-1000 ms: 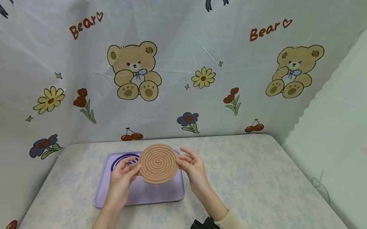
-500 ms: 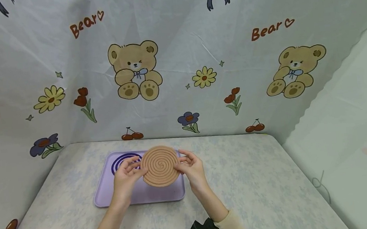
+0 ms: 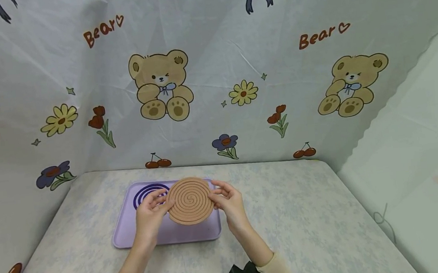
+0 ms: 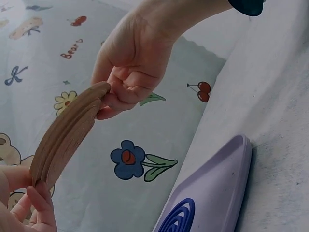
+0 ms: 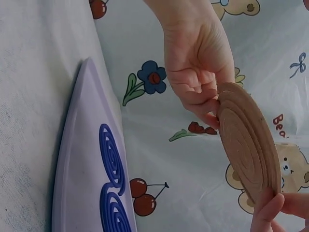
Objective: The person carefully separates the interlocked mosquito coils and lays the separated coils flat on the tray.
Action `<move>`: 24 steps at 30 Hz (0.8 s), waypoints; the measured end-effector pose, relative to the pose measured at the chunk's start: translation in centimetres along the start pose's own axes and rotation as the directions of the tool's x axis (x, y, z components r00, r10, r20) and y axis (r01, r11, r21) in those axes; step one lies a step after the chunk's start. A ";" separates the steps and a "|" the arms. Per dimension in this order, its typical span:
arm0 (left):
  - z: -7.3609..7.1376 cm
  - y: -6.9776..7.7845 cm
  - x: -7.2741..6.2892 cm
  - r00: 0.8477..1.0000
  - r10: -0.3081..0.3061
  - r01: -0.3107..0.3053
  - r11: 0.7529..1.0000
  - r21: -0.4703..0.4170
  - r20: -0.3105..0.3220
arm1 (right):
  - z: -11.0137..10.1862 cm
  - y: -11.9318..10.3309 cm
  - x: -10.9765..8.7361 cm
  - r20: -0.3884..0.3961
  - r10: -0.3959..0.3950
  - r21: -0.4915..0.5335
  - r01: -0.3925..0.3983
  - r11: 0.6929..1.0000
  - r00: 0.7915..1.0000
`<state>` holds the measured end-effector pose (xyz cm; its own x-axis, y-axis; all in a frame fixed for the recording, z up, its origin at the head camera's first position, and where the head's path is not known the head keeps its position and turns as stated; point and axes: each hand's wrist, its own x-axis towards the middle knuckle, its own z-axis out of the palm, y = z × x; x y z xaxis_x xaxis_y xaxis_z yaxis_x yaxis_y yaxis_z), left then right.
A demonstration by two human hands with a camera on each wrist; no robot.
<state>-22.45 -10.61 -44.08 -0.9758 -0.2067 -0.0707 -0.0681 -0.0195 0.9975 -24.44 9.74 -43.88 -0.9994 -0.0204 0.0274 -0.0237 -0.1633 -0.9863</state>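
A round tan disc with a spiral groove (image 3: 189, 202) is held up between both hands, its face toward the head camera. My left hand (image 3: 149, 217) pinches its left edge, thumb over the front. On the opposite edge my right hand (image 3: 227, 202) pinches it with thumb and fingers. Both wrist views show the tan disc (image 4: 67, 137) nearly edge-on, its side stepped in layers. Beneath and behind it lies a lilac tray (image 3: 126, 230). A dark blue spiral piece (image 5: 113, 164) with two joined coils rests in that tray, partly covered by the left hand in the head view.
The tray sits on a pale, blue-mottled tabletop (image 3: 300, 221). A printed cloth (image 3: 211, 66) with bears and flowers rises behind the table. Black wrist cameras (image 3: 244, 272) are strapped near both cream sleeves.
The disc has come down slightly. My left thumb has shifted from its edge onto its front face, and my right thumb now overlaps the other edge. The tray stays put.
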 end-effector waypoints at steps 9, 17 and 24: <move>-0.9 0.4 0.3 0.996 -0.069 0.079 0.975 -0.207 0.055 | -0.4 0.1 0.2 -0.032 -0.079 -0.016 0.079 0.997 0.996; -1.7 0.8 0.6 0.972 -0.134 0.201 0.902 -0.381 0.194 | -0.3 0.0 0.0 0.012 -0.176 0.087 0.175 0.981 0.984; -1.9 1.0 0.7 0.958 -0.142 0.246 0.854 -0.458 0.249 | -0.3 -0.1 0.1 0.067 -0.174 0.178 0.160 0.971 0.982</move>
<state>-22.80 -12.63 -43.10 -0.9769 0.0485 -0.2082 -0.2030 -0.5154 0.8326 -24.53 10.09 -43.84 -0.9761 -0.0582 0.2094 -0.1782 -0.3373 -0.9244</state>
